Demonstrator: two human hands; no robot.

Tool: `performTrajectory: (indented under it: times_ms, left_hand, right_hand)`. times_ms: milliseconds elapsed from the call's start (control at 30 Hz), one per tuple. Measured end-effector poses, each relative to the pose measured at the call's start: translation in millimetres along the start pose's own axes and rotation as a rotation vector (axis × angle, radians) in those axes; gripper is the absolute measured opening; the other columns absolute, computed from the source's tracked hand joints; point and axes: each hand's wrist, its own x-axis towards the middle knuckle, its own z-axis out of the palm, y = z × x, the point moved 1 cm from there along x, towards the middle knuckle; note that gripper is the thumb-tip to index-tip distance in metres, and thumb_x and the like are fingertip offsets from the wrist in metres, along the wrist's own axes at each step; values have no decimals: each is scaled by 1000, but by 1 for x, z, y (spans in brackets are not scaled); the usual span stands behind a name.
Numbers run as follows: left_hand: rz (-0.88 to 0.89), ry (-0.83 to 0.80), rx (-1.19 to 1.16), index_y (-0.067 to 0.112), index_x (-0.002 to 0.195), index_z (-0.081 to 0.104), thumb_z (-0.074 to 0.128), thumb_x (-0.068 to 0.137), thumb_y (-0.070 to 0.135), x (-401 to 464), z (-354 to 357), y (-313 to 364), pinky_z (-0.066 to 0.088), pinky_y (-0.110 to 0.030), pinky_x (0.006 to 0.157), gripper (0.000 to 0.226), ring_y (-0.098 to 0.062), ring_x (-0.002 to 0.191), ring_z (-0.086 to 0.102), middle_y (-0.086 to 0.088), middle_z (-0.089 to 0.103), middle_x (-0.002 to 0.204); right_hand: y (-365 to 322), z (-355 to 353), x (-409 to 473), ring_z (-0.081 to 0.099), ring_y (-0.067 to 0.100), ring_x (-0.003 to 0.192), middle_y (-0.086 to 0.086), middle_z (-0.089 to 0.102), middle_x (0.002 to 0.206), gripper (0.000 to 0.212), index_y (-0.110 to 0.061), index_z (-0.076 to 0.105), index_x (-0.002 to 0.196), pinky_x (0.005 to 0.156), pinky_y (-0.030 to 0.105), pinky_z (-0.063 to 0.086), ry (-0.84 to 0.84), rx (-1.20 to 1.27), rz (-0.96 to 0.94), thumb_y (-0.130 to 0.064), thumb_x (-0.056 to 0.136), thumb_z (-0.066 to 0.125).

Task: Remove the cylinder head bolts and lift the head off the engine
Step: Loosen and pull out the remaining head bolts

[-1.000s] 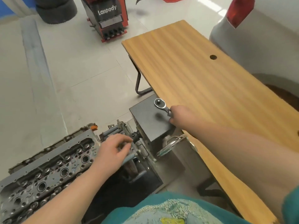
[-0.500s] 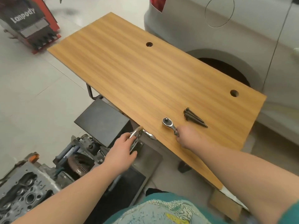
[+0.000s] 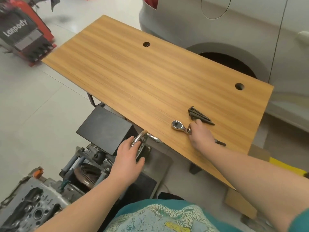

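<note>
- Both your hands were out: your right hand lay over the ratchet handle on the table, fingers draped and reaching forward; whether it truly gripped, I couldn't tell.
- Its fingertips sat just beside the bolts, a dark bundle lying on the wood.
- Your left hand rested on the chrome handwheel at the table's near edge, fingers loosely curved over the rim, thumb out.
- Down at bottom left, the head sat on the engine, well apart from both hands.
- Behind the table stood a silver car.
</note>
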Motion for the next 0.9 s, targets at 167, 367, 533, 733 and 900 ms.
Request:
performTrajectory:
  times_ms: [167, 367, 533, 733, 900]
  left_hand:
    - [194, -20, -226, 36, 159, 44, 58, 106, 43, -6, -31, 46, 24, -22, 120, 55, 7, 145, 29, 23, 38, 159]
    - [210, -27, -370, 44, 115, 53, 48, 106, 53, -5, -51, 117, 50, -28, 67, 13, -3, 80, 63, 11, 69, 90]
    - [200, 71, -252, 30, 116, 51, 44, 111, 36, 1, -64, 139, 45, -33, 66, 11, -11, 85, 61, 11, 60, 97]
    - [223, 137, -223, 29, 112, 50, 28, 112, 54, -13, -66, 149, 51, -44, 68, 33, -19, 78, 64, 7, 63, 84]
    - [135, 189, -267, 42, 99, 51, 32, 97, 81, -8, -63, 160, 38, -32, 54, 44, -8, 64, 59, 10, 61, 69]
  right_hand:
    - [-55, -79, -37, 54, 9, 70, -9, 61, 77, 28, -17, 66, 92, 65, 34, 47, 196, 810, 43, -42, 102, 62]
    - [-111, -136, -74, 55, 14, 66, 4, 61, 78, 22, -9, 64, 102, 60, 27, 48, -20, 2075, 258, -28, 98, 74]
    - [-131, -135, -88, 60, 19, 66, 6, 63, 78, 39, -11, 67, 104, 72, 33, 52, 70, 2289, 346, -49, 99, 66]
    - [-130, -139, -95, 48, 14, 57, 1, 54, 69, 36, -10, 58, 106, 57, 30, 43, 91, 2262, 284, -46, 109, 51]
    - [-119, -165, -94, 44, 12, 56, -6, 49, 64, 45, -16, 56, 93, 52, 27, 43, 517, 1978, 279, -55, 109, 41]
